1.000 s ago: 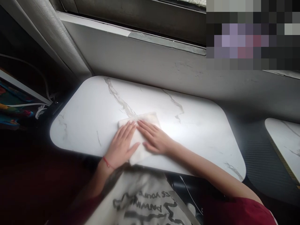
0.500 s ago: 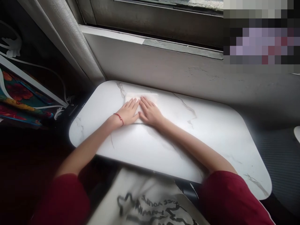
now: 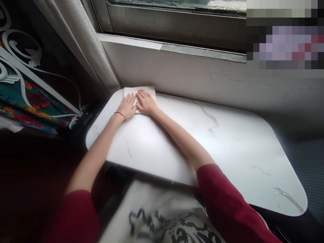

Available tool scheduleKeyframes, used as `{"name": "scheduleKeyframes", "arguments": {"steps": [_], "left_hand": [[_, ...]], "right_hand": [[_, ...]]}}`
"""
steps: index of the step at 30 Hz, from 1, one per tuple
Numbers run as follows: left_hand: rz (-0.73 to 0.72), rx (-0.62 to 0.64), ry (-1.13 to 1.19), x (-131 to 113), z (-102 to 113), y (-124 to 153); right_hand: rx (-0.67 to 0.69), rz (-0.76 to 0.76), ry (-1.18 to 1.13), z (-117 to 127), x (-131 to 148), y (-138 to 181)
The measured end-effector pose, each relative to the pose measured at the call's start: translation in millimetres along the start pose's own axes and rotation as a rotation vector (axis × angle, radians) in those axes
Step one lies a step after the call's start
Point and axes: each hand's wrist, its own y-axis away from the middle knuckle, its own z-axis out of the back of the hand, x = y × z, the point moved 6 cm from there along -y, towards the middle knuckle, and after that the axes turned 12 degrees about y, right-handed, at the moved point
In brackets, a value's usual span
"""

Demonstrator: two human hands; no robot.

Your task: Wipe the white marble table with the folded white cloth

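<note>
A white cloth (image 3: 130, 90) with a wavy right edge lies flat at the far left edge of the white marble-patterned table (image 3: 162, 141). My left hand (image 3: 127, 106) presses on its left part, palm down with the fingers stretched out; a red string bracelet circles that wrist. Beside it, my right hand (image 3: 146, 102) rests flat on the cloth's right part, its fingers also extended. The two hands almost touch, thumbs towards each other. Under the palms, the cloth is hidden.
Behind the table runs a grey wall (image 3: 177, 74) below a window frame (image 3: 164, 20). A pale curtain (image 3: 83, 44) hangs at the left, near a white scrolled metal frame (image 3: 43, 76) and floral fabric (image 3: 35, 104). Thin grey veins mark the tabletop.
Both hands and the cloth have slid away from me and leftward, up to the table's far edge by the wall. The camera view has shifted slightly.
</note>
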Motion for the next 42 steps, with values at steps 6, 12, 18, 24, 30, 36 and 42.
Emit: {"name": "scheduleKeyframes", "arguments": {"steps": [6,12,18,24,30,36,42], "left_hand": [[-0.049,0.006,-0.040,1,1,32],[-0.112,0.001,-0.085,-46,-18,93],[-0.239,-0.005,-0.014,-98,-33,180],[-0.169,-0.093,0.017,-104,-29,248],[-0.005,-0.228,0.007,-68,-21,263],[0.210,-0.289,-0.005,2,1,226],[0.288,-0.141,-0.038,56,29,159]], "right_hand": [[-0.003,0.014,-0.016,12,22,35],[-0.013,0.043,-0.069,32,37,112],[-0.018,0.050,-0.048,69,77,207],[-0.035,0.186,0.004,92,127,234],[-0.101,0.282,-0.074,84,156,198],[-0.083,0.279,-0.081,59,182,122],[-0.013,0.211,-0.070,40,177,47]]}}
